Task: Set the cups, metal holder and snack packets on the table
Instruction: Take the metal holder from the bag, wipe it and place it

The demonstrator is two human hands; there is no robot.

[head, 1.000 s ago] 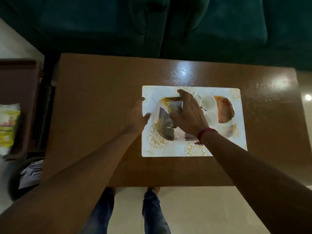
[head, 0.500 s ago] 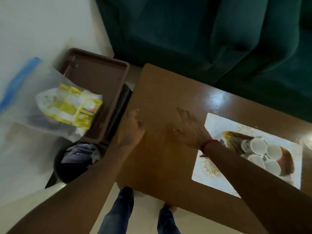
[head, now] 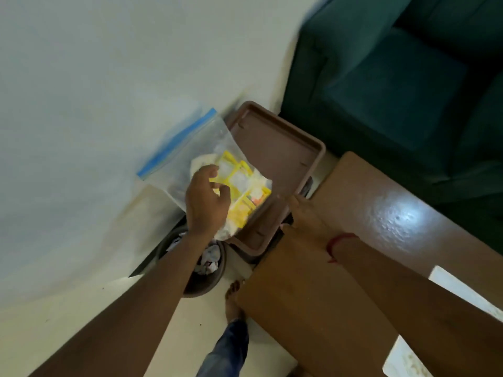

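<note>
1. The snack packets (head: 239,186), yellow and white, sit inside a clear zip bag (head: 187,153) with a blue seal strip; the bag lies partly in a brown tray (head: 285,148) left of the worktop (head: 340,213) and overhangs the tray's near rim.
2. The left hand (head: 206,202) hovers over the bag with its fingers (head: 209,170) spread and curled, gripping nothing; whether they touch the plastic cannot be told.
3. The right hand (head: 307,219), a red thread at its wrist, lies flat at the worktop's corner beside the tray, fingers extended, holding nothing.
4. A round bin (head: 201,265) stands on the floor below the tray, beside a bare foot (head: 234,297).
5. A green sofa (head: 394,77) stands behind the worktop.
</note>
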